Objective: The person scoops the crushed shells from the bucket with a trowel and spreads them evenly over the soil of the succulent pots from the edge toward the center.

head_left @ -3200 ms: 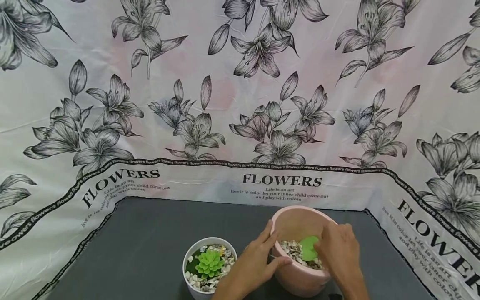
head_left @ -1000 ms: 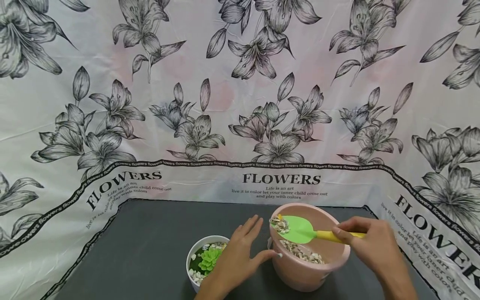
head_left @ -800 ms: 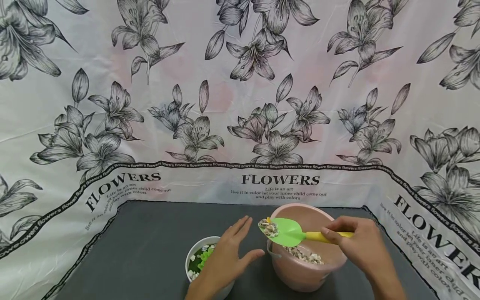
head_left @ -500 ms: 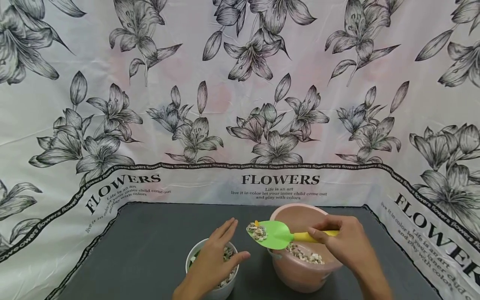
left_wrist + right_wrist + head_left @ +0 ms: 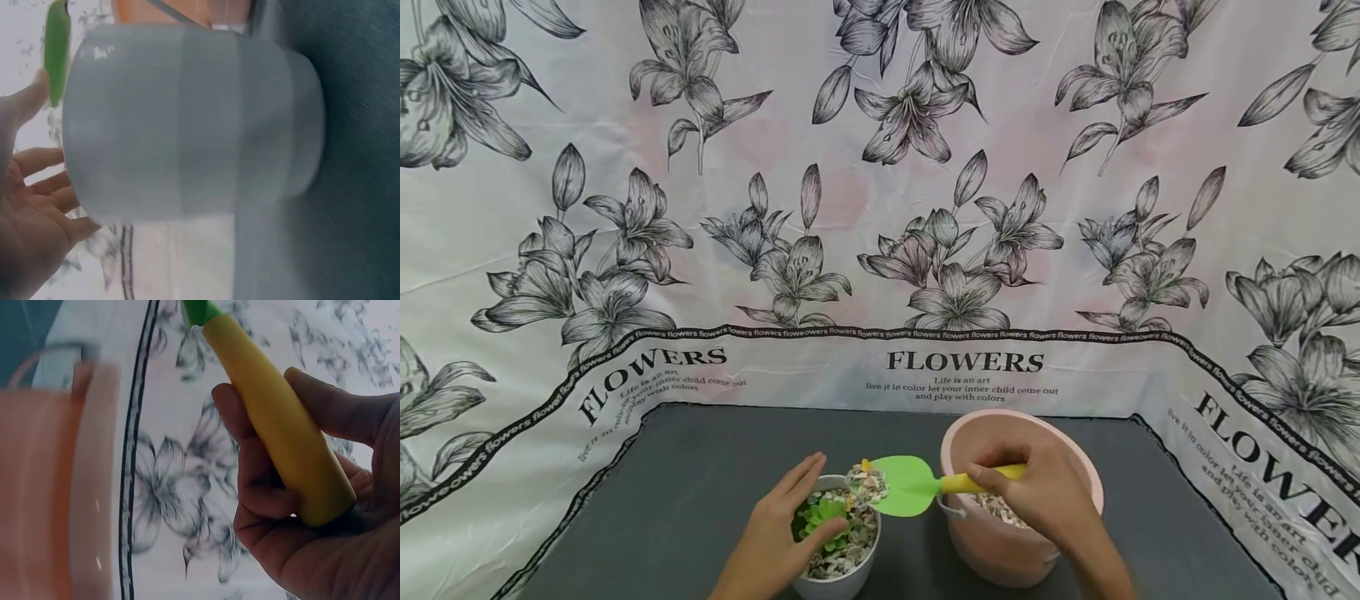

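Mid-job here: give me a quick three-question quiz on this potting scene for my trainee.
1. True or false: the right hand holds the scoop by its yellow handle.
2. Over which container does the loaded tip of the scoop hang?
A. the pink bucket
B. the white pot
C. the bare table
3. Fill in: the left hand lies with straight fingers at the rim of the white pot, beside the green ____.

Key
1. True; the right wrist view shows fingers and thumb curled round the handle.
2. B; the pebbles on the scoop sit above the pot's rim.
3. Plant.
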Motion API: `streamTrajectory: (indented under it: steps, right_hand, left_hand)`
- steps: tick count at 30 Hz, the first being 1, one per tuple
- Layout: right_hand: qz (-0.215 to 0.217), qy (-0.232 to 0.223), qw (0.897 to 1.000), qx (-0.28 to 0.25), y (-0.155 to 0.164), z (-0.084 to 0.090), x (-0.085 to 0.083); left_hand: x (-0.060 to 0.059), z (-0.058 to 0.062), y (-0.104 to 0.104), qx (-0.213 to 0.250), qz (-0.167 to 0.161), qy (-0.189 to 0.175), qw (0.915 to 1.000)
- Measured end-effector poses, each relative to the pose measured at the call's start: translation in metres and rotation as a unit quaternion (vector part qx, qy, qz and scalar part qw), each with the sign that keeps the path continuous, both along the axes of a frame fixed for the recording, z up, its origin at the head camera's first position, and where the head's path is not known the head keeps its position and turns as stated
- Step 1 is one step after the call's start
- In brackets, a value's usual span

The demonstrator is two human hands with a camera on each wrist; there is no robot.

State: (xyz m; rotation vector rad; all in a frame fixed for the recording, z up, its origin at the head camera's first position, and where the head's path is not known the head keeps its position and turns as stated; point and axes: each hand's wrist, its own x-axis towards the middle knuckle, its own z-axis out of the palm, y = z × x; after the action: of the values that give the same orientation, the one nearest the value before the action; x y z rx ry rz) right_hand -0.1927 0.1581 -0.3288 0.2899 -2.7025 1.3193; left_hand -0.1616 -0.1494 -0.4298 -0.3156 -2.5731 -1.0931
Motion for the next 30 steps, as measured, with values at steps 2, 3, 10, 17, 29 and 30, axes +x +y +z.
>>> streamTrajectory:
  steps: [2, 3, 10, 17, 29, 30]
  right_hand:
    - [0.016, -0.009, 1.000, -0.003, -0.007, -0.003, 0.002]
    - [0.025, -0.010, 1.000, -0.003, -0.010, -0.005, 0.003]
    - [0.083, 0.043, 0.995, 0.018, -0.026, -0.016, 0.002]
    - [0.103, 0.024, 0.994, -0.007, -0.048, -0.022, 0.009]
    - [0.154, 0.173, 0.965, 0.121, -0.098, -0.019, 0.022]
    - [0.153, 0.173, 0.965, 0.127, -0.101, -0.018, 0.025]
  left_hand:
    - [0.003, -0.004, -0.008, -0.004, -0.005, -0.003, 1.0000]
    - [0.005, -0.007, -0.013, -0.001, -0.009, -0.008, 0.9999]
    - [0.011, -0.027, -0.039, 0.067, -0.068, -0.098, 0.9907]
    - [0.000, -0.056, -0.048, 0.156, -0.149, -0.171, 0.9614]
    - [-0.001, -0.060, -0.051, 0.147, -0.115, -0.160, 0.9694]
    - [0.000, -0.059, -0.051, 0.143, -0.113, -0.158, 0.9705]
